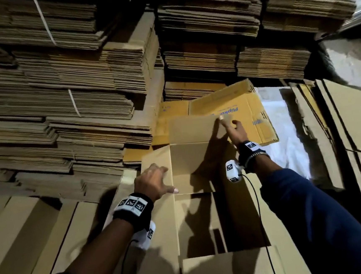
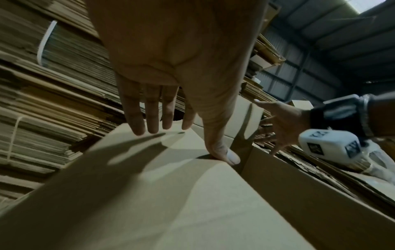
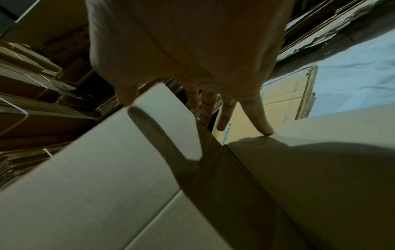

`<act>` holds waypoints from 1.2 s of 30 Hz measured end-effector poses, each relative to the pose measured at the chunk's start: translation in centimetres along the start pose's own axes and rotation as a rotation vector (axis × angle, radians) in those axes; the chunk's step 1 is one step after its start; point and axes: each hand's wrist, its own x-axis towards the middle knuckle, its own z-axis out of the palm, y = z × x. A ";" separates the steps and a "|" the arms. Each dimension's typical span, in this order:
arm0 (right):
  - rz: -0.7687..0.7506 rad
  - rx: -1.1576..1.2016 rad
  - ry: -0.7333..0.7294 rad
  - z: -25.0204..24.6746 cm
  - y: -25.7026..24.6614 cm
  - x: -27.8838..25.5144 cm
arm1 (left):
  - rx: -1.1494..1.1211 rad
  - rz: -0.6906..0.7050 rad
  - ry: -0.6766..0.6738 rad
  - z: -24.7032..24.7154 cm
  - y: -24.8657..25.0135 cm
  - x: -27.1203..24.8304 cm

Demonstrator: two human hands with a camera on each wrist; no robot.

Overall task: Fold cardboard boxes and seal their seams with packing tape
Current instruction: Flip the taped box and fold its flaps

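At the left rim of the plain brown cardboard box [image 1: 191, 168], the person's left hand [image 1: 151, 181] lies flat with fingers straight, thumb tip pressing the corner where the left flap [image 1: 155, 161] meets the wall; nothing is clenched or pinched. Across the opening, the right hand [image 1: 235, 129] is likewise released, fingers spread and straight, its fingertips [image 3: 267, 130] touching the top edge of the far right corner beside the upright far flap [image 1: 192, 128]. That box stands open directly in front of the person, flaps up, none yet folded in and no tape visible anywhere. Judging by the thin corrugated walls, it should be light and fairly stiff along its panels but ready to bend at the scored creases, so holds near the flap edges and corners look best; pressing mid-panel could buckle it. A printed yellow-brown flattened carton with blue lettering [image 1: 233, 108] lies just behind the box. Around it, the floor is covered with more flat cardboard sheets [image 1: 349, 133] and a pale plastic sheet [image 1: 285, 149]. Tall strapped stacks of flattened cartons [image 1: 51, 93] rise to the left and behind, and the left wrist view shows a corrugated metal roof [image 2: 342, 33] overhead, suggesting a dim warehouse.
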 end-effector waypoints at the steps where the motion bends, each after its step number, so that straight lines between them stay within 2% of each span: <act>1: 0.003 0.028 0.026 -0.2 0.5 -0.1 | -0.011 -0.009 0.016 0.1 0.0 -0.1; 4: -0.052 -0.013 0.048 -1.1 2.5 -1.5 | -0.006 -0.050 0.026 0.2 -0.1 -0.4; 6: -0.142 -0.191 0.024 -1.3 4.9 -1.6 | 0.016 -0.090 0.000 0.2 -0.3 -0.6; 8: -0.264 -0.485 -0.076 -1.7 6.6 -2.0 | 0.014 -0.168 -0.027 0.4 -1.0 -1.1; 10: -0.352 -0.819 -0.254 -1.3 7.6 -2.1 | -0.050 -0.272 -0.065 0.9 -2.3 -2.1; 11: -0.369 -0.961 -0.309 -0.9 7.5 -2.7 | -0.106 -0.317 -0.081 1.5 -3.1 -2.7; 13: -0.333 -1.063 -0.348 -0.3 7.8 -3.4 | -0.290 -0.385 -0.123 2.5 -4.9 -3.8; 15: -0.320 -1.061 -0.353 -0.2 7.8 -3.7 | -0.532 -0.417 -0.159 1.6 -5.7 -5.3; 17: -0.334 -1.038 -0.370 -0.4 8.0 -4.1 | -0.626 -0.396 -0.162 0.0 -6.0 -6.4; 23: -0.295 -0.852 -0.325 -3.5 8.5 -8.2 | -0.424 -0.137 0.046 -5.6 -1.2 -10.6; 26: -0.236 -0.790 -0.311 -6.1 10.3 -11.1 | -0.513 -0.017 -0.001 -6.6 2.8 -13.4; 30: -0.116 -0.728 -0.282 -10.2 14.3 -16.3 | -0.504 0.094 -0.121 -3.2 6.4 -17.0; 33: -0.092 -0.698 -0.149 -13.3 19.1 -19.5 | -0.439 0.166 -0.144 0.5 9.1 -21.5; 36: -0.063 -0.565 -0.034 -16.2 22.4 -22.4 | -0.333 0.230 -0.170 3.9 9.9 -24.6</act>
